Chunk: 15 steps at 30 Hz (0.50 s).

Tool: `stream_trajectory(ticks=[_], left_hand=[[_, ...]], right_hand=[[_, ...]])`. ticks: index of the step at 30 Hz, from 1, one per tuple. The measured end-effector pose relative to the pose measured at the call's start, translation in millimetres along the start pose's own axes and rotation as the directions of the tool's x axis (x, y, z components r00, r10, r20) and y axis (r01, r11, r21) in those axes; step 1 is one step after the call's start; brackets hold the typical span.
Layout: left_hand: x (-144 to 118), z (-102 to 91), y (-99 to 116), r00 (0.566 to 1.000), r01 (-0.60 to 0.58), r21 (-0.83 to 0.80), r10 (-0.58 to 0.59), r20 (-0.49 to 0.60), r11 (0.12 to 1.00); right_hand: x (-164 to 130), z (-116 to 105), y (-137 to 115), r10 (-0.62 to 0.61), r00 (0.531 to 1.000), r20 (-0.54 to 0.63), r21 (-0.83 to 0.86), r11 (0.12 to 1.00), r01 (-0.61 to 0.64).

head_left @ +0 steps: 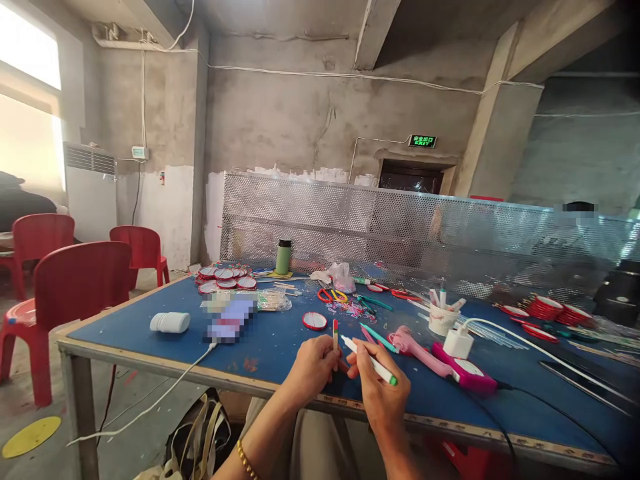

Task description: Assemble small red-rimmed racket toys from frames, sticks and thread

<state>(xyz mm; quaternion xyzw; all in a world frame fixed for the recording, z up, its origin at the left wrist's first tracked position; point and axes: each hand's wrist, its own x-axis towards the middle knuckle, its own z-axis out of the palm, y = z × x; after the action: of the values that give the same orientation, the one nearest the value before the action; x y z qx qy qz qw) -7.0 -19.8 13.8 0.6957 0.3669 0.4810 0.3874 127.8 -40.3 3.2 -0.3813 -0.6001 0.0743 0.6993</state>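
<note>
My left hand [314,368] pinches a small flat wooden stick [335,333] upright, with red and green bands of colour on its upper part. In my right hand [384,390] is a white marker pen [374,363] with a green end, gripped like a writing tool. Its tip points up and left, close beside the stick; whether they touch I cannot tell. Just beyond my hands lies a red-rimmed white disc [315,321]. A turquoise pen [379,337] rests on the blue table [150,348] past my right hand.
To the right are a pink glue gun [423,353], a magenta power strip [469,375] with cables and a paper cup [443,321] of pens. Leftward lie a phone [233,319] and a white bottle [170,323]. A perforated metal screen [320,213] borders the table's far side.
</note>
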Motion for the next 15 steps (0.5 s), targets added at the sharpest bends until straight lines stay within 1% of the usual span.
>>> stream_trajectory(ticks=[9,15], left_hand=[[2.4,2.1,-9.9,0.999,-0.026,-0.066,0.024,-0.036,0.997],[2.7,2.7,-10.3,0.999,-0.019,0.003,0.019,-0.036,1.0]], right_hand=[[0.0,-1.0,-1.0,0.011,1.0,-0.029,-0.007,1.0,-0.011],[-1.1,-0.5,2.6,0.036,0.999,-0.021,0.001,0.999,-0.036]])
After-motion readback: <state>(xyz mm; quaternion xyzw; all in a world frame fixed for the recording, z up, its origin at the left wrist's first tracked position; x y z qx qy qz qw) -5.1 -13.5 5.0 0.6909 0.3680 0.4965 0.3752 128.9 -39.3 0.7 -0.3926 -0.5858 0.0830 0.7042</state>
